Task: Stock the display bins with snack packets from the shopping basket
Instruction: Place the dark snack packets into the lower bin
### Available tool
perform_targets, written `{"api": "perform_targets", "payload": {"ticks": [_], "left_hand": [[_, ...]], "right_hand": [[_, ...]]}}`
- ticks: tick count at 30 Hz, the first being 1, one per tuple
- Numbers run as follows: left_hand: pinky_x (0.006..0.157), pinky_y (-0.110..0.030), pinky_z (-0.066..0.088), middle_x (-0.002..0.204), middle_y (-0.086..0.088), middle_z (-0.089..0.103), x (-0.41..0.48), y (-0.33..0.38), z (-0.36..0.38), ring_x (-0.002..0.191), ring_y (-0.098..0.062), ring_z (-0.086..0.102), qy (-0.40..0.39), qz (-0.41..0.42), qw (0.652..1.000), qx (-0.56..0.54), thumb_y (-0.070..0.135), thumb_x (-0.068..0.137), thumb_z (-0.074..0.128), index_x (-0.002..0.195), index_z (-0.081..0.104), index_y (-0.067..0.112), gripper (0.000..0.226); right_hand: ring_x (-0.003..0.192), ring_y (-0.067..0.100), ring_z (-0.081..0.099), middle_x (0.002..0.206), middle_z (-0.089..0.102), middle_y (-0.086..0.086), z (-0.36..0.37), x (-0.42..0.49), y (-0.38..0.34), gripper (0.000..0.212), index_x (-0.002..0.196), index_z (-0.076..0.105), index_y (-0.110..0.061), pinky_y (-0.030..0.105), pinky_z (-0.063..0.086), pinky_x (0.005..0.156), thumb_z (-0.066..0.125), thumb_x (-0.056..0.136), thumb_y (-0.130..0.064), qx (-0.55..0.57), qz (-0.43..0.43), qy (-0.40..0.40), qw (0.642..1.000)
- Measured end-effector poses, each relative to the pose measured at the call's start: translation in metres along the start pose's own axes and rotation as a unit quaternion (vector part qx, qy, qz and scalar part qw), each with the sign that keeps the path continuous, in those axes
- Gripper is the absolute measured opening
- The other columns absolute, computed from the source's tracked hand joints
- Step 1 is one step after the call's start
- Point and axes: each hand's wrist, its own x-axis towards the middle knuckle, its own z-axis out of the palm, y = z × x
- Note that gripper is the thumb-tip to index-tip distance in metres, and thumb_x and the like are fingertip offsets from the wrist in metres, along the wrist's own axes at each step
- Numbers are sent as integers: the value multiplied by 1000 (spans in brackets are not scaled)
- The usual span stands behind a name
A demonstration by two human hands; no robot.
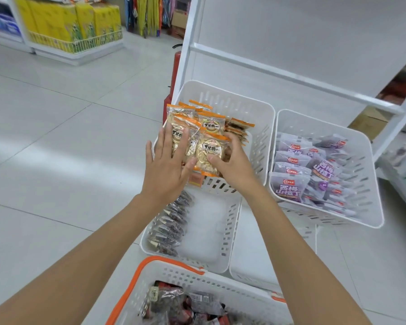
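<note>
Top-left bin (256, 109): orange packets (211, 125). Left hand (167, 165) lies flat on them, fingers straight; right hand (232, 165) pinches the front packet (208, 153). Right bin (366, 184): purple packets (288, 188). Lower bin (227, 231): dark packets (171, 221) along its left wall. Basket (174, 275) nearest the person, holding dark-red snacks (185, 306).

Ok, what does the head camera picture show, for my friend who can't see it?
Two bare hands tidy orange packets in a white bin: the left hand presses flat on them, the right hand grips one. Purple packets fill the next bin, and the basket, holding more packets, sits nearest the camera.
</note>
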Motion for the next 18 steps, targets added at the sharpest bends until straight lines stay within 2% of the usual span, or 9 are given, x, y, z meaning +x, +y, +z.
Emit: {"api": "perform_targets", "payload": {"ticks": [3, 6, 8, 10, 12, 14, 16, 18], "left_hand": [[119, -48, 1, 165, -3, -7, 1, 2, -4, 152, -20, -3, 7, -10, 999, -31, 51, 105, 18, 156, 1, 38, 55], [120, -48, 6, 165, -7, 4, 3, 3, -9, 150, -24, 12, 30, -23, 997, -71, 41, 105, 35, 155, 17, 35, 54], [121, -52, 13, 164, -8, 9, 6, 2, -12, 150, -25, 15, 35, -37, 991, -125, 34, 102, 49, 154, 23, 31, 59], [119, -51, 22, 164, -8, 11, 8, 2, -16, 149, -26, 16, 37, -53, 983, -172, 28, 97, 59, 153, 27, 31, 65], [118, -47, 27, 163, -6, 12, 9, 6, -20, 149, -23, 17, 46, -72, 975, -205, 24, 94, 65, 152, 29, 30, 69], [117, -34, 28, 162, -5, 13, 9, 10, -24, 147, -19, 20, 54, -108, 960, -252, 21, 90, 70, 151, 31, 30, 73], [111, -23, 27, 162, -5, 14, 10, 10, -28, 145, -16, 24, 55, -141, 946, -288, 23, 85, 75, 152, 30, 31, 81], [113, -28, 31, 158, -4, 27, 12, 9, -30, 143, -15, 28, 63, -134, 947, -286, 25, 81, 80, 151, 32, 30, 86]], "right_hand": [[132, 18, 45, 140, 45, -7, 6, -4, -4, 72, 148, 25, -24, 33, 39, 105, 67, 91, -34, -17, -17, 45, 999], [133, 16, 42, 150, 36, -4, 1, -7, 0, 89, 151, 19, -33, 43, 41, 109, 73, 82, -48, -8, -3, 22, 1000], [114, 14, 54, 143, 45, 1, -3, -9, 0, 89, 149, 22, -39, 47, 50, 97, 77, 79, -41, 0, -8, 19, 1000], [99, 15, 56, 133, 54, -2, -3, -9, -4, 80, 146, 29, -41, 49, 54, 90, 76, 83, -31, -12, -36, 47, 998], [116, 16, 54, 138, 51, -5, -2, -5, -8, 76, 147, 32, -36, 43, 47, 102, 75, 85, -29, -53, -61, 70, 994], [134, 13, 41, 147, 43, -5, 1, -6, -10, 73, 148, 35, -29, 34, 36, 111, 73, 86, -29, -85, -82, 59, 991], [133, 11, 41, 145, 44, -5, 3, -8, -11, 66, 144, 40, -25, 27, 34, 107, 72, 87, -30, -106, -102, 74, 986], [131, 13, 41, 144, 42, -2, 6, -10, -13, 64, 143, 38, -22, 22, 32, 102, 71, 88, -27, -125, -111, 52, 985]]}}
